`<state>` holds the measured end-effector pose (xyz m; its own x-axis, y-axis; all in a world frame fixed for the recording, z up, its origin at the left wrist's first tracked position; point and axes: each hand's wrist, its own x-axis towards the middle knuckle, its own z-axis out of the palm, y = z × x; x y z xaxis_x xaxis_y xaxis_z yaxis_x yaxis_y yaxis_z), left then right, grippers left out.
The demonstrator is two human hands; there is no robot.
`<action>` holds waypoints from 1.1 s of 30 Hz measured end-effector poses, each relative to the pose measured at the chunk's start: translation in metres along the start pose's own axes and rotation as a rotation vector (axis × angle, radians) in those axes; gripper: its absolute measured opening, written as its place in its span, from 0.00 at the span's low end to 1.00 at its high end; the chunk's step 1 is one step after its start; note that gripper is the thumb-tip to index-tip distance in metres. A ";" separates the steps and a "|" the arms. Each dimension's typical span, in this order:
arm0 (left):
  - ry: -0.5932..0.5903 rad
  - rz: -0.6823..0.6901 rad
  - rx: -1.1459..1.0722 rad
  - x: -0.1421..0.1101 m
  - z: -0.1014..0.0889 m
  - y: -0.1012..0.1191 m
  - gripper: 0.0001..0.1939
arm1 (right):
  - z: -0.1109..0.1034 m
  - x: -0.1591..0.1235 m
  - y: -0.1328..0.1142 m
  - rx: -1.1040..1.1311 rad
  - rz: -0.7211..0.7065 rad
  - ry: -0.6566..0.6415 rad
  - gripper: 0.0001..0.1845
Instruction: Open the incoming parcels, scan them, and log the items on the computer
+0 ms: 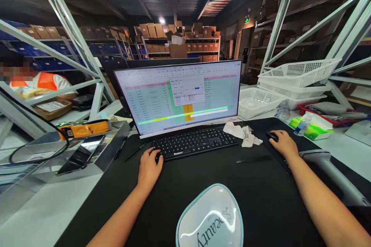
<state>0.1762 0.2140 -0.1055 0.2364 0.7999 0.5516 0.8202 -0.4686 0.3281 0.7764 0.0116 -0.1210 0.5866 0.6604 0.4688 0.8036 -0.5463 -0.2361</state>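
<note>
My left hand (pixel 149 166) rests at the left end of the black keyboard (pixel 194 141), its fingers spread over the corner keys. Over on the right, my right hand (pixel 286 146) is curved over a black computer mouse (pixel 272 136) on the dark desk mat. Behind the keyboard stands a monitor (pixel 150 102) showing a coloured spreadsheet with a small dialog box in front. Crumpled white tissue (pixel 246 135) lies across the keyboard's right end. Close to me, a rounded white object with a teal rim (pixel 211 218) bears the lettering "Beauty".
Beside my right forearm lies a grey handheld scanner (pixel 327 166). White plastic baskets (pixel 298 73) are stacked behind a green tissue pack (pixel 311 128). At left, a phone (pixel 81 154) lies in a grey tray (pixel 111 146). A person in an orange vest (pixel 48 82) is beyond the metal frame.
</note>
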 end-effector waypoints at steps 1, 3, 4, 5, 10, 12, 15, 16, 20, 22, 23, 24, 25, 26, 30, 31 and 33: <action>0.009 -0.003 0.003 0.000 0.001 0.000 0.21 | -0.001 0.000 -0.001 -0.006 0.008 0.002 0.23; 0.017 -0.005 0.018 0.000 0.004 0.000 0.21 | -0.003 0.000 -0.002 -0.019 0.021 0.002 0.23; 0.017 -0.002 0.025 0.000 0.005 0.000 0.22 | -0.003 0.000 -0.003 -0.024 0.026 -0.001 0.22; 0.014 0.005 0.029 0.000 0.005 0.000 0.22 | -0.004 0.000 -0.003 -0.029 0.032 -0.005 0.22; 0.003 0.017 0.021 0.001 0.006 -0.004 0.24 | -0.008 -0.001 -0.005 -0.029 0.049 -0.028 0.22; 0.013 0.021 0.026 0.002 0.006 -0.005 0.24 | -0.010 -0.002 -0.007 -0.029 0.049 -0.040 0.22; 0.044 0.042 0.028 0.002 0.006 -0.006 0.24 | -0.013 -0.003 -0.009 -0.032 0.047 -0.049 0.21; 0.052 0.051 0.027 0.002 0.006 -0.007 0.24 | -0.014 -0.003 -0.010 -0.033 0.046 -0.048 0.21; 0.066 0.082 0.030 0.003 0.007 -0.009 0.25 | -0.015 -0.004 -0.013 -0.040 0.034 -0.044 0.21; 0.067 0.090 0.031 0.004 0.008 -0.009 0.25 | -0.015 -0.004 -0.013 -0.043 0.031 -0.041 0.21; 0.066 0.090 0.030 0.004 0.008 -0.010 0.25 | -0.015 -0.005 -0.013 -0.044 0.030 -0.040 0.21; 0.064 0.087 0.030 0.003 0.008 -0.010 0.25 | -0.015 -0.005 -0.013 -0.045 0.029 -0.039 0.21; 0.060 0.081 0.029 0.003 0.008 -0.010 0.25 | -0.015 -0.005 -0.013 -0.045 0.028 -0.039 0.21; 0.055 0.074 0.029 0.003 0.008 -0.010 0.25 | -0.015 -0.005 -0.014 -0.045 0.029 -0.040 0.21; 0.036 0.067 0.028 0.003 0.007 -0.010 0.25 | -0.016 -0.005 -0.015 -0.042 0.036 -0.041 0.20; 0.036 0.071 0.028 0.003 0.007 -0.010 0.25 | -0.016 -0.004 -0.015 -0.041 0.037 -0.041 0.20; 0.042 0.080 0.029 0.003 0.007 -0.011 0.26 | -0.016 -0.004 -0.015 -0.039 0.035 -0.043 0.20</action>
<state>0.1718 0.2240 -0.1128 0.2800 0.7438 0.6069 0.8147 -0.5185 0.2596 0.7600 0.0091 -0.1062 0.6189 0.6617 0.4232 0.7784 -0.5887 -0.2179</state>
